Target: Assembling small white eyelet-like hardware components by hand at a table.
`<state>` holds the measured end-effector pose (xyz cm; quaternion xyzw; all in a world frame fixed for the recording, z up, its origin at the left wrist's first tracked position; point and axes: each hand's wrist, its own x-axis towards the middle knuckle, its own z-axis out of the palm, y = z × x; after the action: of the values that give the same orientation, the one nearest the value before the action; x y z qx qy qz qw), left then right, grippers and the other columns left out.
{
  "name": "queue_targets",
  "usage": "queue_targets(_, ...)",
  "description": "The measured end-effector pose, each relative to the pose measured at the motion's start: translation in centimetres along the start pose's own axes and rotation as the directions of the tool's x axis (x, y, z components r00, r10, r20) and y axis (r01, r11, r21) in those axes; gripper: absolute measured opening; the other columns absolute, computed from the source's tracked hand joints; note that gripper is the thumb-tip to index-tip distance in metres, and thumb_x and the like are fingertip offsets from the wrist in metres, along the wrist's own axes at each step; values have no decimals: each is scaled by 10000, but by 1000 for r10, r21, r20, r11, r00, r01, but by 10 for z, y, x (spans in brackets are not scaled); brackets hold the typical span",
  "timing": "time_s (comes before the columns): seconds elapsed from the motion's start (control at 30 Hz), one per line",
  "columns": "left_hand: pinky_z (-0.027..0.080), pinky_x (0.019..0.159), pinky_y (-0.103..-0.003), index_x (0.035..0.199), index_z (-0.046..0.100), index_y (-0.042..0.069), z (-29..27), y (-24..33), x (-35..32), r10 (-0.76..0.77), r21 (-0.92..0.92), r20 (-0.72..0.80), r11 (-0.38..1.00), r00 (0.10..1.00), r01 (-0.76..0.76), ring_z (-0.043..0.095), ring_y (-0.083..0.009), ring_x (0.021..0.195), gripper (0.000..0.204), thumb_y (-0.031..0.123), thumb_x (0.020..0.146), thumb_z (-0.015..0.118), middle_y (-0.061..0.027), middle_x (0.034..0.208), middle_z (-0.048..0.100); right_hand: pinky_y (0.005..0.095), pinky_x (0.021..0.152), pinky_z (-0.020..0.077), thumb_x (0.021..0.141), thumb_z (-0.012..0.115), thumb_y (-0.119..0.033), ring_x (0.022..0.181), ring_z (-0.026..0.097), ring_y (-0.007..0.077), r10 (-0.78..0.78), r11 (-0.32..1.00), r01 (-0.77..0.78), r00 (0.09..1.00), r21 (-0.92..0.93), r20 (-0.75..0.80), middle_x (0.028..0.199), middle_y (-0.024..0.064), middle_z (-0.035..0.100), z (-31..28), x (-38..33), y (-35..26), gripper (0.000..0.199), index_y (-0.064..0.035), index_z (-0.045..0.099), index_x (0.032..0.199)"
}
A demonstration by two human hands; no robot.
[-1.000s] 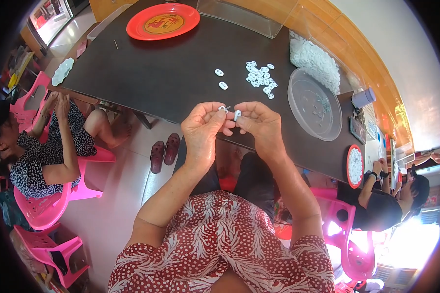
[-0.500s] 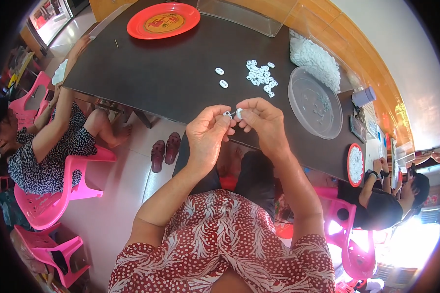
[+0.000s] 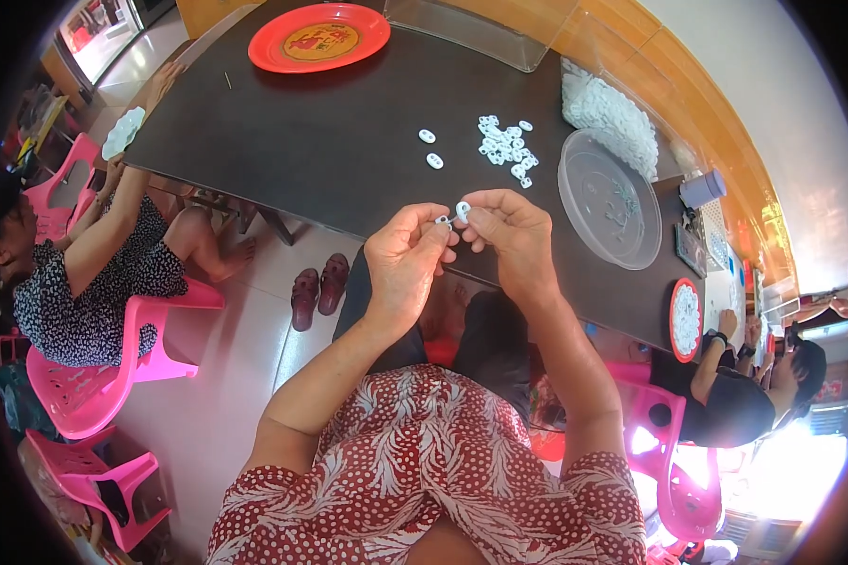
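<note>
Just past the table's near edge, my two hands meet, fingertips almost touching. My left hand [image 3: 400, 264] pinches a small white plastic piece with holes [image 3: 444, 220] between thumb and forefinger. In my right hand [image 3: 516, 240], thumb and finger grip a white oval piece [image 3: 463, 209], tilted up so that a hole shows. A thin dark bit lies between the two pieces, too small to make out. Beyond my hands is a loose pile of white pieces [image 3: 505, 144]. Left of it, two single white ovals [image 3: 427, 137] lie apart.
A shallow clear round tray [image 3: 571, 202] holds small metal bits, right of my hands. Behind it sits a clear bag of white pieces [image 3: 622, 122]. A red plate [image 3: 266, 47] lies far left. Another red-rimmed plate [image 3: 674, 325] and a person [image 3: 735, 395] are at right; another person sits left.
The white oval in my right hand has tipped up and now shows its hole. My hands stay close together. At the left, the other person's pale tray has shifted slightly.
</note>
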<state>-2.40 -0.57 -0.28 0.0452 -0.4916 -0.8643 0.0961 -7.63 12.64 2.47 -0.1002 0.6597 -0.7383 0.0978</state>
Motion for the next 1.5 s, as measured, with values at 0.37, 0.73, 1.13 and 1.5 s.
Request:
queue_targets(0.37, 448, 504, -170, 1028, 589, -27, 0, -3, 1, 28, 30, 3, 999, 1000, -28, 596, -83, 624, 156, 35, 888, 560, -70, 828, 644, 180, 575, 453, 834, 621, -35, 666, 577, 63, -30, 997, 30, 1000, -78, 4, 764, 31, 639, 3, -1, 2, 145, 30, 630, 963)
queue_targets(0.73, 442, 531, -162, 1033, 592, -14, 2, -7, -1, 117, 92, 9, 989, 993, -118, 580, -66, 645, 154, 19, 889, 549, -47, 824, 639, 183, 581, 442, 840, 606, -22, 673, 555, 47, -95, 984, 89, 995, -157, -28, 773, 11, 628, 7, -5, 3, 120, 15, 635, 951)
queue_targets(1.13, 448, 527, -172, 1082, 573, -23, 4, -2, 1, 119, 70, 16, 990, 993, -120, 589, -74, 639, 202, 3, 884, 544, -53, 822, 635, 216, 659, 479, 854, 572, 10, 718, 565, 70, -140, 969, 132, 990, -206, -25, 791, 32, 625, 15, -13, -3, 111, 38, 630, 945)
queue_targets(1.5, 447, 522, -176, 1086, 591, -28, 4, -6, 7, 71, -83, 11, 994, 997, -70, 562, -57, 638, 212, 13, 882, 556, -52, 833, 633, 237, 637, 456, 794, 606, 32, 739, 576, 110, -292, 914, 288, 956, -287, 28, 826, 57, 592, 16, -14, 5, 203, -4, 647, 990)
